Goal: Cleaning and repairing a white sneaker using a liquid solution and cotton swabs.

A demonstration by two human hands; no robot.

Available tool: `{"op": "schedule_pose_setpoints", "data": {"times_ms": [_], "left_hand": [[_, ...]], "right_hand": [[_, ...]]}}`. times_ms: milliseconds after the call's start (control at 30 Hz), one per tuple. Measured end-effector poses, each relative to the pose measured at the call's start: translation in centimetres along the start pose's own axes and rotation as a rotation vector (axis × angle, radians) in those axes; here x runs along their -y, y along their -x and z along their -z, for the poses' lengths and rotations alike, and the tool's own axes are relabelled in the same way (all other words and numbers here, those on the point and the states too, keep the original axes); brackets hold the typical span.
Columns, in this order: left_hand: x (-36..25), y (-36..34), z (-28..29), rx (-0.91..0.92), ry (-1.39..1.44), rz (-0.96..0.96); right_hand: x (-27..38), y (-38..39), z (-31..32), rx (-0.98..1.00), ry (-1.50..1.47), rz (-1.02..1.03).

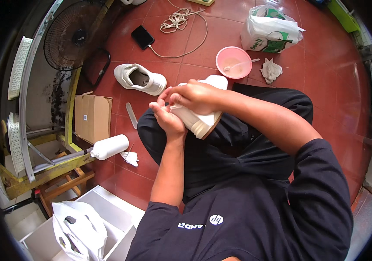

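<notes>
A white sneaker (188,118) rests tilted over my crossed legs, part of its brownish sole showing on the right. My left hand (170,121) cups the sneaker's left side, its fingers bent and partly hidden by the other hand. Across the top of the sneaker lies my right hand (196,96), its fingers curled down close to the left fingertips. Whatever is between the right fingers is hidden. The matching white sneaker (153,82) stands on the floor, ahead and to the left. A pink bowl (219,51) ahead holds cloudy liquid and a pale-handled utensil (243,63).
Crumpled tissue (271,71) lies beside the bowl, near a plastic bag (269,32). A phone (142,37) trails a white cable (186,56). To the left are a white bottle (110,147), a cardboard box (92,116), a fan (76,37) and a white bin (118,202).
</notes>
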State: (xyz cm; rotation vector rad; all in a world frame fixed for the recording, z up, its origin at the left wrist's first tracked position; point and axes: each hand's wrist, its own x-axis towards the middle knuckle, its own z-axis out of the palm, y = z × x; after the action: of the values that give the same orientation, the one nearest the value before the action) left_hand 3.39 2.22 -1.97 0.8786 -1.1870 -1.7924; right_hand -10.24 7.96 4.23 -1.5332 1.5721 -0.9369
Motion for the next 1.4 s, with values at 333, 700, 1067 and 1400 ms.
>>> {"op": "schedule_pose_setpoints", "data": {"times_ms": [333, 700, 1067, 1400], "left_hand": [[-0.5, 0.1, 0.3, 0.063, -0.044, 0.043], [-0.1, -0.1, -0.1, 0.006, -0.060, -0.059], [-1.1, 0.4, -0.7, -0.112, -0.011, -0.021], [-1.3, 0.7, -1.3, -0.045, -0.021, -0.021]], "right_hand": [[1.4, 0.9, -2.7, -0.129, 0.297, -0.136], [1.2, 2.1, -1.5, -0.257, 0.251, 0.050], [0.5, 3.1, -0.7, 0.126, 0.133, -0.039], [1.2, 5.6, -3.1, -0.127, 0.479, 0.016]]}}
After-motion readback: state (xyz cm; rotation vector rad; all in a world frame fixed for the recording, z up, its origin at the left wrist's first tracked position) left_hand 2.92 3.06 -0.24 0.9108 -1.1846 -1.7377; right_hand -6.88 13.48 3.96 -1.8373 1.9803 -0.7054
